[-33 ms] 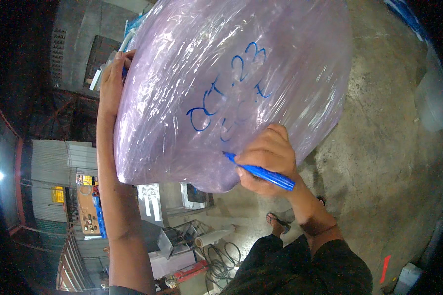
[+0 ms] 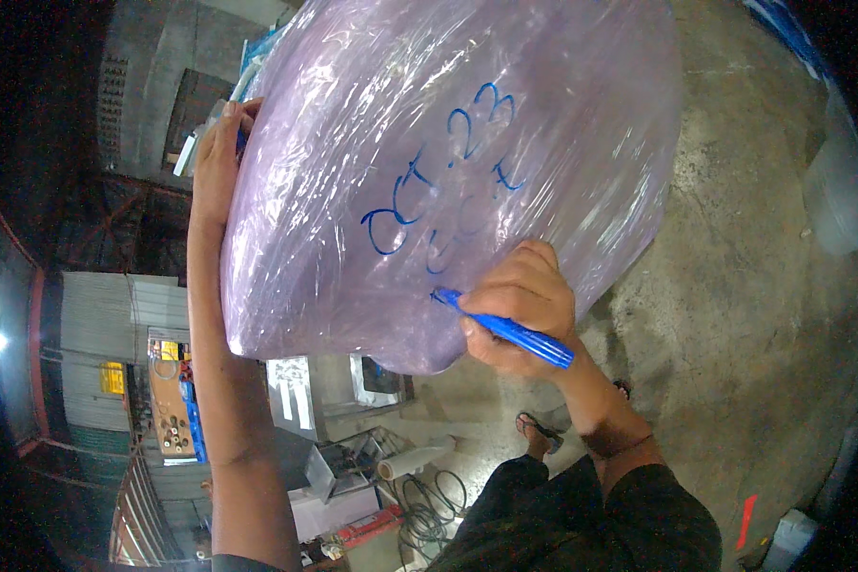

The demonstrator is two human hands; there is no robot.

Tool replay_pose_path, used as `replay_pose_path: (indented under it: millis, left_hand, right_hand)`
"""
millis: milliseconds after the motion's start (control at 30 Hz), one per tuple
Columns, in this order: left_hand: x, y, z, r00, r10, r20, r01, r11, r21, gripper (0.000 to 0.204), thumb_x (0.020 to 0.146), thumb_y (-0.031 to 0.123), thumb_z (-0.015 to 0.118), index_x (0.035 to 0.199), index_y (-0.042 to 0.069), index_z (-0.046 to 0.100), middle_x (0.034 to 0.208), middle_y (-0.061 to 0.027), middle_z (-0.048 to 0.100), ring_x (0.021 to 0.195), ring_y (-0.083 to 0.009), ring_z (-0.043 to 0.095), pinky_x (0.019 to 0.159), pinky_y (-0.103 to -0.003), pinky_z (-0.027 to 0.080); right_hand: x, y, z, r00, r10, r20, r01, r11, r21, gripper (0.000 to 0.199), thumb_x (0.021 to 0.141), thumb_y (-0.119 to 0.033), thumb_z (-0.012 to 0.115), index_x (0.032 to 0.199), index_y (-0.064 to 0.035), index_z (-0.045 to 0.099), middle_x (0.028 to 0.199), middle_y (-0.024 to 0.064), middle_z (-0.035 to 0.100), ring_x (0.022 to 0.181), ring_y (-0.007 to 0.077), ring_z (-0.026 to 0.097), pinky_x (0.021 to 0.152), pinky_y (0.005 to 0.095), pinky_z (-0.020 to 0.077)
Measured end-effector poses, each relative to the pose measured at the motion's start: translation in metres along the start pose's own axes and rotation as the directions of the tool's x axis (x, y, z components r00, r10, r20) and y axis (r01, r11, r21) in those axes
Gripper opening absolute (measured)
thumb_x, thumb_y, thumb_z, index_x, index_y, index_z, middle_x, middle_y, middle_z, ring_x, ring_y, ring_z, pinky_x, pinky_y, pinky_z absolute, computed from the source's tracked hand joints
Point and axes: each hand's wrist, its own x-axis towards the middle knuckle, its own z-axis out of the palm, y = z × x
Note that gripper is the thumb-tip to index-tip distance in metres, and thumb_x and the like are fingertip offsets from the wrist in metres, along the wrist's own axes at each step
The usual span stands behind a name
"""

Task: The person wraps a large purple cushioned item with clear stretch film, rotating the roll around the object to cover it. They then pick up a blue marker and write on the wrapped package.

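A large lilac bundle wrapped in shiny clear plastic film [image 2: 324,276] fills the upper middle, with blue handwriting across its face. My right hand [image 2: 520,300] is closed around a blue marker pen [image 2: 522,338]. The marker's tip touches the film just below the lower line of writing, where a small fresh blue mark shows. My left hand [image 2: 218,157] rests against the bundle's left side, its fingers bent inward near the edge. A bit of blue shows by those fingers, too small to name, and the fingertips are partly hidden.
Concrete floor [image 2: 744,315] spreads to the right, with a translucent plastic bag [image 2: 837,191] and a red strip [image 2: 748,520] on it. Below the bundle are a metal frame [image 2: 343,464], a pale roll [image 2: 415,459] and a coiled hose [image 2: 434,510]. A tool board [image 2: 173,410] stands at left.
The marker and my right hand have shifted very slightly, and a small blue stroke now shows at the tip. My left hand and the bundle stay where they were.
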Motion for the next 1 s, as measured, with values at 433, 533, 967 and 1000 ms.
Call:
replay_pose_path:
  millis: [433,533,967,1000]
  left_hand:
    - [-0.003,0.007,0.004,0.999,-0.016,-0.049,0.017,1.000,0.019,0.055,0.111,0.040,0.037,0.080,0.000,0.059,0.125,-0.0181,0.066,0.114,-0.0212,0.057,0.107,-0.035,0.037]
    - [0.000,0.007,0.003,0.998,-0.059,-0.007,0.059,0.998,-0.015,0.055,0.111,0.040,0.037,0.080,0.000,0.059,0.124,-0.0177,0.066,0.112,-0.0206,0.058,0.105,-0.035,0.038]
    - [-0.002,0.008,0.004,0.999,-0.007,-0.034,0.009,0.999,0.050,0.057,0.110,0.042,0.038,0.079,0.000,0.059,0.129,-0.0205,0.065,0.119,-0.0247,0.058,0.110,-0.036,0.035]
    - [0.000,0.006,0.003,1.000,-0.003,-0.025,0.004,0.999,0.048,0.056,0.110,0.042,0.039,0.080,0.000,0.059,0.130,-0.0209,0.065,0.121,-0.0251,0.058,0.111,-0.037,0.035]
  right_hand:
    - [0.003,0.007,-0.011,0.992,0.037,-0.122,-0.022,0.993,0.118,0.019,0.066,-0.017,0.075,0.081,-0.0135,0.064,0.074,0.0042,0.063,0.071,0.0252,0.060,0.079,0.0415,0.0462]
    - [0.007,0.011,-0.010,0.989,0.045,-0.144,-0.037,0.998,0.056,0.018,0.069,-0.019,0.074,0.081,-0.0129,0.063,0.073,0.0045,0.062,0.070,0.0264,0.059,0.078,0.0413,0.0462]
    - [0.010,0.021,-0.017,0.982,0.049,-0.185,-0.023,0.990,0.141,0.011,0.075,-0.010,0.072,0.082,-0.0076,0.063,0.076,0.0066,0.062,0.072,0.0212,0.057,0.066,0.0357,0.0442]
    - [0.011,0.023,-0.017,0.990,0.039,-0.139,-0.022,0.992,0.121,0.011,0.075,-0.009,0.071,0.083,-0.0075,0.063,0.076,0.0062,0.062,0.071,0.0208,0.057,0.065,0.0349,0.0440]
